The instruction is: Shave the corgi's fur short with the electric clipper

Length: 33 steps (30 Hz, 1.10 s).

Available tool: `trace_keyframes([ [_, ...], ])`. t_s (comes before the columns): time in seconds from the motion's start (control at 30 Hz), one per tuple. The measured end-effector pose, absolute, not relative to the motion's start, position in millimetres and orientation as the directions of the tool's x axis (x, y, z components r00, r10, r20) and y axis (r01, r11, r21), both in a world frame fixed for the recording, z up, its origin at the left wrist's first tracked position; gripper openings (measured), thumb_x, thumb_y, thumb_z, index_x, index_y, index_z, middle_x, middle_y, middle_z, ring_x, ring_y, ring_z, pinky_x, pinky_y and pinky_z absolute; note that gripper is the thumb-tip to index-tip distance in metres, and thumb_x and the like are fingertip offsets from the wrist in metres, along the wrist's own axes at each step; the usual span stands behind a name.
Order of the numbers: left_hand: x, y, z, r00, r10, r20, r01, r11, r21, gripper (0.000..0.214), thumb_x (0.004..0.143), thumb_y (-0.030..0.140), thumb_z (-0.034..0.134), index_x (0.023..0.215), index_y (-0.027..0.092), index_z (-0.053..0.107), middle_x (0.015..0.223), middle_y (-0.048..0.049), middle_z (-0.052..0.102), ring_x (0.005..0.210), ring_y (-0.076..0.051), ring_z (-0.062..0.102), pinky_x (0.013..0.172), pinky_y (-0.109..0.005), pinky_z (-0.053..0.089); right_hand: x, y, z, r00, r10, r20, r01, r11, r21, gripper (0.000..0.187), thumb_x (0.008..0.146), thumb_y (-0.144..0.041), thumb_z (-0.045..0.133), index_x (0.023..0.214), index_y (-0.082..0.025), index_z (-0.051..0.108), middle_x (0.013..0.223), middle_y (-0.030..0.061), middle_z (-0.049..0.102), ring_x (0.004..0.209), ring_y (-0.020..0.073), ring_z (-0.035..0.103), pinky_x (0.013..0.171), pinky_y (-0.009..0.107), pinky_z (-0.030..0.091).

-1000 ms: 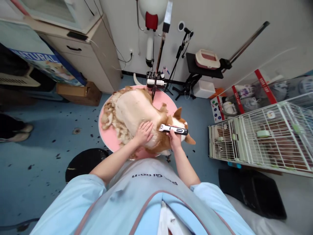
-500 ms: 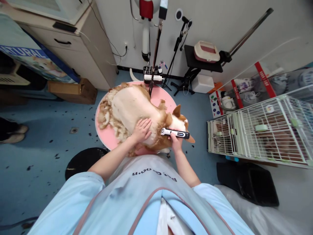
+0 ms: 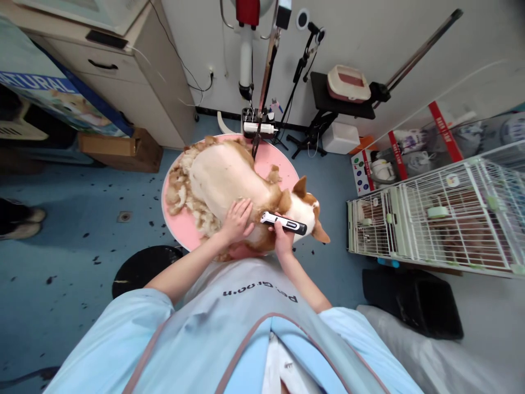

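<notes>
A tan and white dog [image 3: 225,174] lies on a round pink table [image 3: 174,216], its head to the right. The fur on its back is cropped very short, and loose clumps of cut fur [image 3: 199,210] lie along its left side. My left hand [image 3: 238,220] rests flat on the dog's side with fingers stretched out. In my right hand [image 3: 283,239] is a black and white hair clipper [image 3: 285,222], its blade end against the dog's neck and shoulder, pointing left. My right fingers are wrapped round the clipper's body, partly hidden behind it.
Behind the table stand a metal pole [image 3: 264,82] and a tool holder with a white bottle [image 3: 259,128]. A black round stool [image 3: 141,268] is at lower left. White wire cages [image 3: 443,213] line the right side. Another person's shoe [image 3: 24,230] shows at far left.
The clipper in my right hand has moved left, from the neck toward the shoulder. My left hand stays on the dog's side. The view has shifted slightly.
</notes>
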<state>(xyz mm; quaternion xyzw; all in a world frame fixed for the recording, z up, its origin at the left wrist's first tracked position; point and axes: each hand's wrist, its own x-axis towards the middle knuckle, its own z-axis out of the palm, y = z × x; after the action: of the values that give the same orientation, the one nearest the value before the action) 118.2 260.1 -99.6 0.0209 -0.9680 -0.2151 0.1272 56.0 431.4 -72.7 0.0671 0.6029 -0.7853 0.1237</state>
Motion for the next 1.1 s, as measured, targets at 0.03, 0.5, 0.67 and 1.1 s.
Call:
trace_keyframes([
  [0.03, 120, 260, -98, -0.965, -0.126, 0.228, -0.019, 0.907, 0.421, 0.069, 0.089, 0.038, 0.052, 0.149, 0.004, 0.045, 0.156, -0.0222, 0.041, 0.147, -0.034, 0.035, 0.123, -0.054, 0.020, 54, 427, -70, -0.953, -0.128, -0.273, 0.299, -0.274, -0.914, 0.045, 0.070, -0.039, 0.082, 0.104, -0.023, 0.057, 0.113, 0.0025, 0.074, 0.073, 0.0124, 0.071, 0.062, 0.024, 0.061],
  [0.5, 117, 251, -104, -0.987, -0.129, 0.099, -0.082, 0.919, 0.385, 0.074, 0.092, 0.045, 0.051, 0.151, 0.001, 0.042, 0.158, -0.0210, 0.037, 0.149, -0.034, 0.032, 0.124, -0.053, 0.014, 30, 478, -70, -0.982, 0.083, -0.171, 0.160, -0.123, -0.979, 0.041, 0.072, -0.038, 0.077, 0.102, -0.020, 0.057, 0.101, 0.0022, 0.074, 0.055, 0.0084, 0.061, 0.050, 0.022, 0.054],
  [0.67, 120, 247, -106, -0.984, -0.134, 0.114, -0.079, 0.916, 0.393, 0.073, 0.092, 0.044, 0.052, 0.151, 0.003, 0.042, 0.157, -0.0212, 0.039, 0.148, -0.034, 0.033, 0.124, -0.052, 0.015, 28, 449, -74, -0.975, 0.035, -0.220, 0.209, -0.194, -0.958, 0.046, 0.070, -0.038, 0.079, 0.105, -0.021, 0.056, 0.106, 0.0015, 0.074, 0.059, 0.0073, 0.063, 0.053, 0.019, 0.054],
  [1.1, 123, 240, -109, -0.981, -0.154, 0.115, -0.092, 0.902, 0.422, 0.074, 0.092, 0.043, 0.052, 0.152, 0.002, 0.040, 0.158, -0.0220, 0.037, 0.149, -0.034, 0.031, 0.124, -0.053, 0.015, 37, 401, -62, -0.956, -0.054, -0.289, 0.290, -0.335, -0.897, 0.049, 0.068, -0.037, 0.081, 0.106, -0.025, 0.054, 0.112, 0.0014, 0.072, 0.084, 0.0132, 0.071, 0.061, 0.020, 0.060],
])
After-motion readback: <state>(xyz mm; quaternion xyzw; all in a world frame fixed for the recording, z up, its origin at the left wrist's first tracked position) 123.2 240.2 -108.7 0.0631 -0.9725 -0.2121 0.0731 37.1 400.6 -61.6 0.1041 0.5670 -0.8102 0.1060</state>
